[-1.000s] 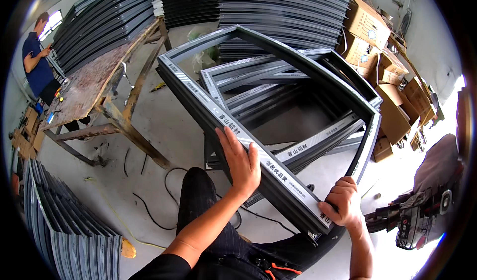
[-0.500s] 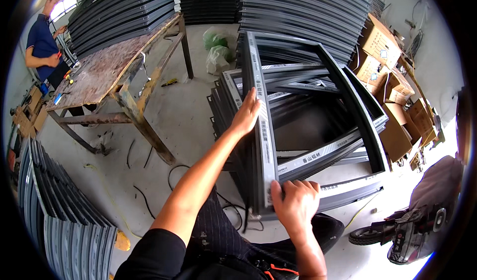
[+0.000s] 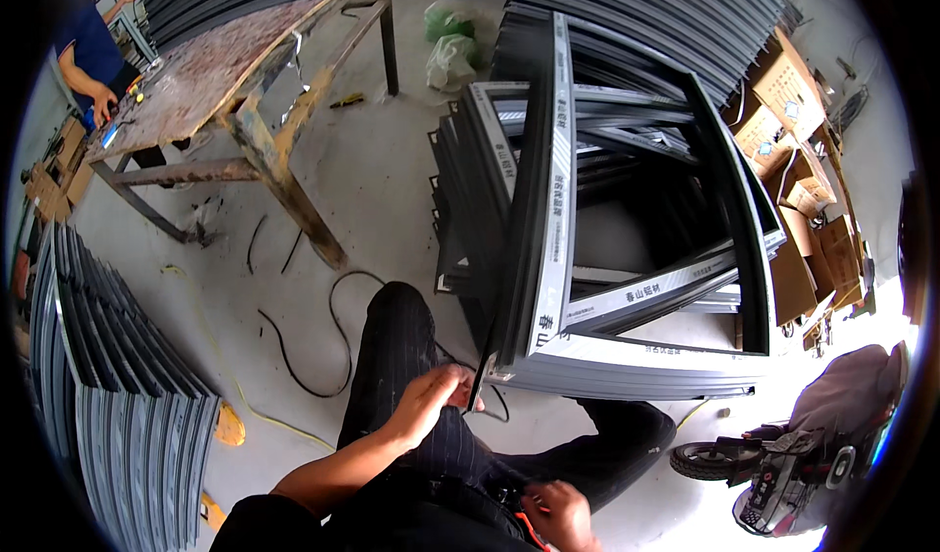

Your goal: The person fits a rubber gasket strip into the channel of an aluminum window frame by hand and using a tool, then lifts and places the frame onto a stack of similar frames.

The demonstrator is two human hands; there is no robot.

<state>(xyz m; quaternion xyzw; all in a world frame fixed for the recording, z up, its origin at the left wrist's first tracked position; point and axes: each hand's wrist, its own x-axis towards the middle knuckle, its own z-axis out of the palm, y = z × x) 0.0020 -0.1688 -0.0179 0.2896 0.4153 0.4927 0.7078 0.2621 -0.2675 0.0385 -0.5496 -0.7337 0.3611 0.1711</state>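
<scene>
The grey metal frame (image 3: 548, 209) stands tilted just above the left hand (image 3: 431, 400), which pinches its lower corner; the right hand (image 3: 560, 513) is curled low, its hold unclear.

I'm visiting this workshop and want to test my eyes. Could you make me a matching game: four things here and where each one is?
Things:
1. left hand
2. right hand
3. wooden workbench
4. cardboard boxes

Places:
A. far right, beside the stacked frames
B. at the near corner of the grey window frame
C. upper left, on the concrete floor
D. bottom edge, low by the person's lap

Pairs: 1-B, 2-D, 3-C, 4-A
</scene>
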